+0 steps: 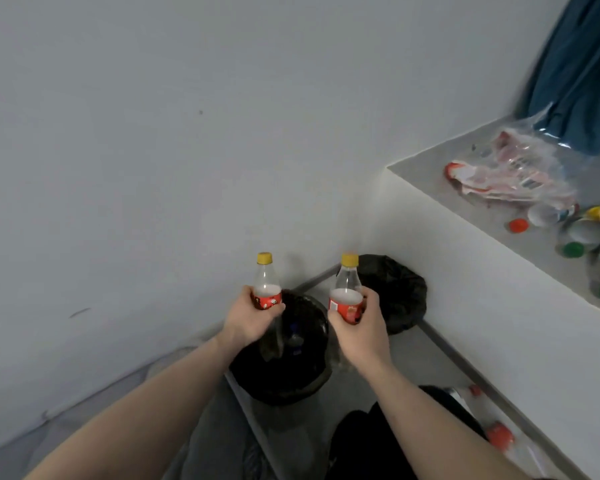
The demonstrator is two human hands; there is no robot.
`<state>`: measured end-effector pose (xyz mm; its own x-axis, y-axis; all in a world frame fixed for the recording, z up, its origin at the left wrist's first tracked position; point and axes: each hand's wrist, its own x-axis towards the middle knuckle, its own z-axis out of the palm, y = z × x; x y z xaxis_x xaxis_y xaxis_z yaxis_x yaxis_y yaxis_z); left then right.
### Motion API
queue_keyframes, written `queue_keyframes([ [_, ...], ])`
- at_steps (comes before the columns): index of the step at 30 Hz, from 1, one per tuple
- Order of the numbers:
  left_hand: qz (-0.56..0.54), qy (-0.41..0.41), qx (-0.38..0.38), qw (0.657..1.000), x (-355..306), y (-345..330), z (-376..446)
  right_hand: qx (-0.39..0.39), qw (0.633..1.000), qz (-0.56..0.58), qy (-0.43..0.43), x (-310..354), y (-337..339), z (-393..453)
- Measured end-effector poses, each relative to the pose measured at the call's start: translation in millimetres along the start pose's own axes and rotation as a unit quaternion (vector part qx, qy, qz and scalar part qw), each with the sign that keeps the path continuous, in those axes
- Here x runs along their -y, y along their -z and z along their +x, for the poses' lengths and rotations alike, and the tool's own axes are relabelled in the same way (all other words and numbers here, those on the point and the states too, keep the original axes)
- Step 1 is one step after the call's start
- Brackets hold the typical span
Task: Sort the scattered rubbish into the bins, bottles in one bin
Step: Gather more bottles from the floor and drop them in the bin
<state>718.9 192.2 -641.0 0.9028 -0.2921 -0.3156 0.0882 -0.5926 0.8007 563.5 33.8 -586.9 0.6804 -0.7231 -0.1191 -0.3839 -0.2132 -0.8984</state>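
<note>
Mid-task. Left hand (pixel 253 323) grips a clear bottle (pixel 266 284) with yellow cap and red label, fingers curled round the label band. Right hand (pixel 359 323) grips a second bottle (pixel 348 292) of the same kind, fingers wrapped round its label. Both bottles upright, held above the near bin (pixel 281 386), a black-lined bin on the floor; the left one sits over its rim, the right one just beside its right edge. Something dark and glossy lies inside the near bin, likely bottles already dropped, but too dim to be sure. Far bin (pixel 395 296), also black-lined, stands in the corner behind; contents not visible.

Still left: crumpled plastic wrapper (pixel 510 171), a red cap (pixel 518 225), a green cap (pixel 573 250) and more rubbish on the counter (pixel 465 168) at right. More bottles with red caps (pixel 499 434) lie on the floor lower right. Plenty remains, judging by this.
</note>
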Motion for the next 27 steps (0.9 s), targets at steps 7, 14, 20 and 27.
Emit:
queue_keyframes([
  [7, 0.157, 0.019, 0.026, 0.987, 30.6, -19.2, 17.2, 0.048, 0.998, -0.018, -0.041, -19.1, -8.3, 16.4],
  [14, 0.184, 0.104, -0.005, 0.977, 45.6, -38.5, 36.5, 0.036, 0.997, -0.034, -0.057, -34.2, -21.1, 32.9],
  [20, 0.162, 0.169, -0.034, 0.972, 54.1, -53.5, 44.0, 0.043, 0.996, -0.022, -0.069, -41.0, -21.3, 40.7],
  [27, 0.164, 0.183, -0.093, 0.965, 66.1, -64.7, 49.5, 0.058, 0.995, -0.014, -0.078, -46.5, -12.9, 44.1],
])
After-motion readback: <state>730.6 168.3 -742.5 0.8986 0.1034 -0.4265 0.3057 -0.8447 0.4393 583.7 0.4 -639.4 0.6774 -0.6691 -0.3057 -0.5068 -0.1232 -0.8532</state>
